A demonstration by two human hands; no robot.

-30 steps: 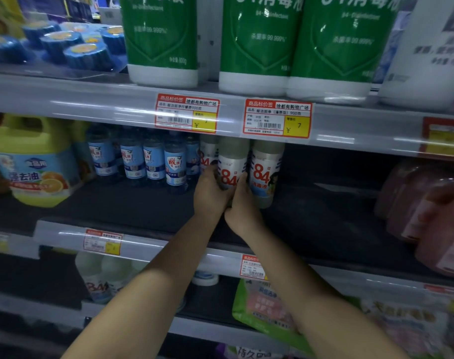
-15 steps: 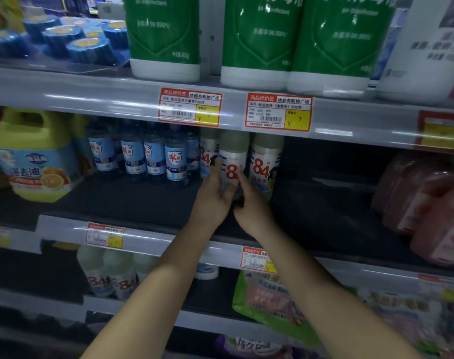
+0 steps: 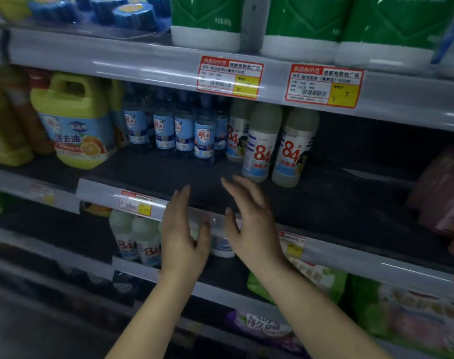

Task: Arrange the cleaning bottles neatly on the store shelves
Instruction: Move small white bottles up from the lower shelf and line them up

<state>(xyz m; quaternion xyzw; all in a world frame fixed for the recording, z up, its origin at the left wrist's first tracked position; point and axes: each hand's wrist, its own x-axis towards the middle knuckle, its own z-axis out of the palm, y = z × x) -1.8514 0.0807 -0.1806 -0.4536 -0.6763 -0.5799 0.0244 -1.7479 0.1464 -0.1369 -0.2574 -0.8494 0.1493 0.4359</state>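
Store shelf (image 3: 324, 203) is stocked with white bottles (image 3: 259, 149) set upright, labels forward. Left hand (image 3: 181, 229) and right hand (image 3: 249, 218) are held apart, fingers spread, nothing gripped.

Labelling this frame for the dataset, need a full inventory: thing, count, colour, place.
84 bottles: three, white, middle shelf, centre
Blue-label bottles: several, clear with blue labels, middle shelf, left of the 84 bottles
Yellow jug: one, yellow, middle shelf, left
Green-label bottles: three, green and white, top shelf
Blue discs: several, blue, top shelf left
Price tags: two, red and yellow, top shelf rail
Lower 84 bottles: at least two, white, lower shelf
Pink packs: count unclear, right edge
Left hand: open, empty
Right hand: open, empty
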